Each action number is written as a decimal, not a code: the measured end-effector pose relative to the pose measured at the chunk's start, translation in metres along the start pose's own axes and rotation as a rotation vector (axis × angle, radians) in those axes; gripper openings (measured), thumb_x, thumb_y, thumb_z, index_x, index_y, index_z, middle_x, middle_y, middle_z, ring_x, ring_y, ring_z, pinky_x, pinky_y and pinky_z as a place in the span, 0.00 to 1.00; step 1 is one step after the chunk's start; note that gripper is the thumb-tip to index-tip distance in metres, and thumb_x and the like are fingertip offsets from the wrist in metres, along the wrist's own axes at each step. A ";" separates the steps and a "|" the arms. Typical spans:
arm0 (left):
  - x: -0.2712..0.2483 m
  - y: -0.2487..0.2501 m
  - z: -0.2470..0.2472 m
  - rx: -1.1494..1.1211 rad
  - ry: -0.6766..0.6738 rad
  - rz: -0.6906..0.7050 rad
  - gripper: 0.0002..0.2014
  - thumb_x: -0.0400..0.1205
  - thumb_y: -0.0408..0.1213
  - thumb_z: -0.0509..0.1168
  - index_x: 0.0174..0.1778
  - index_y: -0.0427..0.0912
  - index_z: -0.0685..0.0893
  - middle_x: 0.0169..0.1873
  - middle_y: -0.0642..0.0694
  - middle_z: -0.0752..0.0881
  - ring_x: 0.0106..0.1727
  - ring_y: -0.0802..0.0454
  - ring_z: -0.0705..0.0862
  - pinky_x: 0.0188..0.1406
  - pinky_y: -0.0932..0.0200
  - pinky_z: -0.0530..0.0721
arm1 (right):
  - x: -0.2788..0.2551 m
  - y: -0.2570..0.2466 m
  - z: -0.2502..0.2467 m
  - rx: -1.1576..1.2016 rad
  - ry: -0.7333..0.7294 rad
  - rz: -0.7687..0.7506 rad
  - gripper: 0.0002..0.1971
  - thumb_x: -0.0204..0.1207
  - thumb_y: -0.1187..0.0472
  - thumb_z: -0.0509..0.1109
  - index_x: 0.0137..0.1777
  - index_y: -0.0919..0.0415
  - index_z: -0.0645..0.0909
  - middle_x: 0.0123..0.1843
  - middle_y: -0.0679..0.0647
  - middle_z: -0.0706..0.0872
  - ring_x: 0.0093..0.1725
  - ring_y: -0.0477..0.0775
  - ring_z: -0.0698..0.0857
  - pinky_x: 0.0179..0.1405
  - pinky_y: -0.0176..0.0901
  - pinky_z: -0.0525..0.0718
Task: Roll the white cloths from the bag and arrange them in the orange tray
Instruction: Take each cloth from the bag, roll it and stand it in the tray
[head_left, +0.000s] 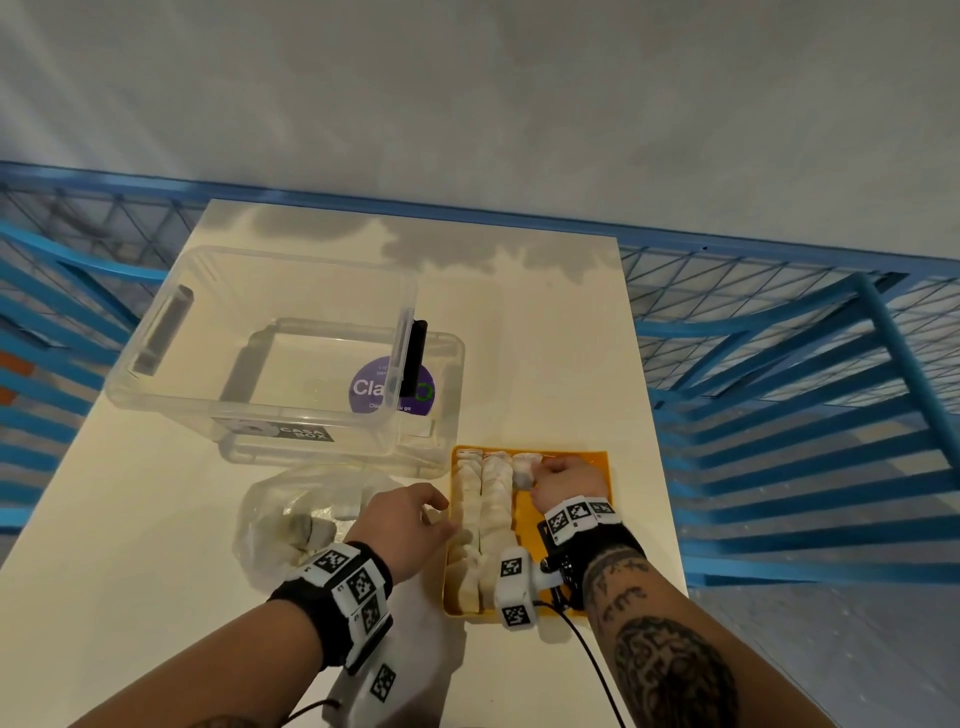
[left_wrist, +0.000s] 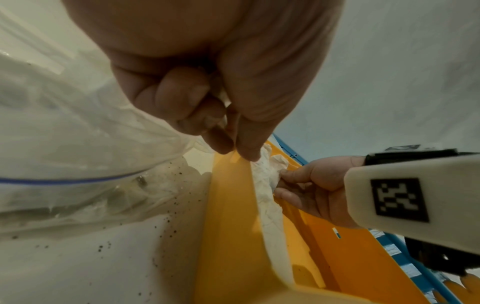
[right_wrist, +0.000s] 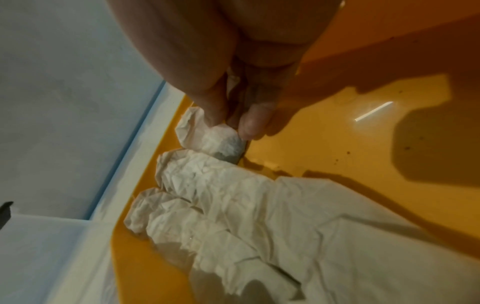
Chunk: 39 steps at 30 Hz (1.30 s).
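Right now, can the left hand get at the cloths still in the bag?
Probably yes. The left hand rests at the orange tray rim, right beside the bag, with nothing between them. Only the bag's own plastic covers the remaining cloths; where its opening lies isn't clear.

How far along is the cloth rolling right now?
Two columns of rolled cloths already fill the left side of the orange tray. The right hand is placing another roll at the far end. The bag still holds some.
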<state>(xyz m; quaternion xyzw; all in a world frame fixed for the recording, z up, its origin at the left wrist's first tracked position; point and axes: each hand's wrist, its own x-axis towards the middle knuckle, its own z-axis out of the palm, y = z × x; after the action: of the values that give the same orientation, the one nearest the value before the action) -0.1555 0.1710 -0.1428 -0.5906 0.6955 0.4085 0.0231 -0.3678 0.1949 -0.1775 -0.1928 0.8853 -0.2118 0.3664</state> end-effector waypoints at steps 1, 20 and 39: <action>0.000 0.000 0.000 0.003 0.001 -0.001 0.14 0.78 0.51 0.70 0.59 0.56 0.85 0.42 0.54 0.84 0.45 0.55 0.84 0.43 0.62 0.79 | -0.001 0.000 -0.001 0.012 0.009 -0.009 0.09 0.79 0.52 0.71 0.56 0.51 0.86 0.54 0.54 0.90 0.52 0.57 0.88 0.47 0.40 0.84; -0.001 -0.002 0.004 0.071 0.027 -0.007 0.16 0.80 0.55 0.68 0.60 0.52 0.84 0.43 0.54 0.82 0.47 0.53 0.80 0.49 0.59 0.78 | -0.073 0.039 0.010 -0.429 -0.303 -0.142 0.17 0.82 0.64 0.60 0.68 0.63 0.81 0.70 0.61 0.82 0.68 0.62 0.81 0.67 0.50 0.81; -0.042 0.027 -0.018 -0.546 -0.213 0.132 0.31 0.74 0.21 0.69 0.73 0.46 0.73 0.50 0.42 0.86 0.42 0.51 0.85 0.43 0.53 0.87 | -0.117 -0.002 -0.043 0.025 -0.319 -0.477 0.17 0.75 0.46 0.74 0.60 0.51 0.86 0.55 0.46 0.89 0.55 0.46 0.86 0.59 0.42 0.83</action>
<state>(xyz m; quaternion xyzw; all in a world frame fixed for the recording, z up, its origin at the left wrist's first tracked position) -0.1576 0.1934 -0.0946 -0.4822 0.5907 0.6406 -0.0904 -0.3221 0.2613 -0.0823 -0.4221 0.7434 -0.2701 0.4430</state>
